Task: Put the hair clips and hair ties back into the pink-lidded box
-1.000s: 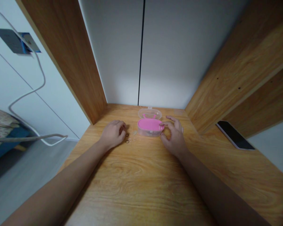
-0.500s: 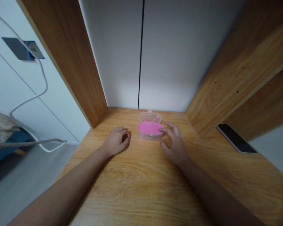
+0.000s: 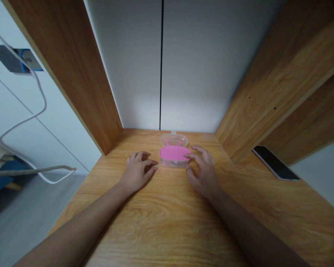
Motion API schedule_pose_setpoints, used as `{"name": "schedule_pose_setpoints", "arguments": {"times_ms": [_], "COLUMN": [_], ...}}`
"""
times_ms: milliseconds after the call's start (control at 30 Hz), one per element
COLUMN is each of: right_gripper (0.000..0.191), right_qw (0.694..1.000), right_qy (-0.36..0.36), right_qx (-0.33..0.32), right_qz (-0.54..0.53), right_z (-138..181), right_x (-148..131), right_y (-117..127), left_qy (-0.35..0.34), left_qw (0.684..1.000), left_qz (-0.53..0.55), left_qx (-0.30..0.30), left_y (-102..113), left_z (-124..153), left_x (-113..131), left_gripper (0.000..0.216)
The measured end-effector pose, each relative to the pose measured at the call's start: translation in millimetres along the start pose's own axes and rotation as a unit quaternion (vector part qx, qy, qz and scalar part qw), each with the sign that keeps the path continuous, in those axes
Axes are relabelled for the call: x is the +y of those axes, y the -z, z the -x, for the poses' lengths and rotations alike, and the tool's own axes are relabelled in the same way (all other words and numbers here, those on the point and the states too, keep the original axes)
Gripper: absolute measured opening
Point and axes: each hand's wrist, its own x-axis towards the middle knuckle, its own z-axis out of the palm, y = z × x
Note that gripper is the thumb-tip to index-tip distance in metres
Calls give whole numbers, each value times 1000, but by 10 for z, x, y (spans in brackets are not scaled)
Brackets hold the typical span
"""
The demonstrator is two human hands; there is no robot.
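A clear oval plastic box (image 3: 167, 163) with a pink inner tray (image 3: 172, 152) stands on the wooden desk. Its clear lid (image 3: 173, 139), fitted with a pink handle, lies tipped back behind it. My left hand (image 3: 137, 172) is just left of the box, thumb and index finger closed at the tips around a small pale ring-like piece (image 3: 156, 167), too small to make out well. My right hand (image 3: 203, 170) is at the box's right end, fingers apart and bent, with the index fingertip resting on the pink tray and the thumb by the front corner.
A dark-screened phone (image 3: 275, 162) lies on the desk at the right, beside a wooden upright panel (image 3: 256, 96). Pale panels (image 3: 189, 74) close off the back. At the left, a white cable (image 3: 41, 89) hangs from a wall socket (image 3: 28, 59) beyond the desk edge.
My left hand has moved toward the box and its thumb and index finger now reach over the small rings that lay in view. My right hand stays at the box. The view has shifted slightly.
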Motion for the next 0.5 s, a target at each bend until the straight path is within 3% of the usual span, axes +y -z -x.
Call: {"name": "schedule_pose_setpoints", "arguments": {"times_ms": [233,500], "right_gripper": [37,29], "right_qw": [1000,995], "right_qy": [16,98], "right_qx": [1,34], "right_qz": [-8,-10], "right_z": [-6,-20], "right_x": [6,-69], "right_y": [-1,61], "left_qy": [22,-25], "left_qw": [999,993], "left_qz": [43,111], "left_qx": [2,24], "left_y": [1,51], "left_z": [-20,-50], "left_x": [1,14], "left_gripper": [11,11]}}
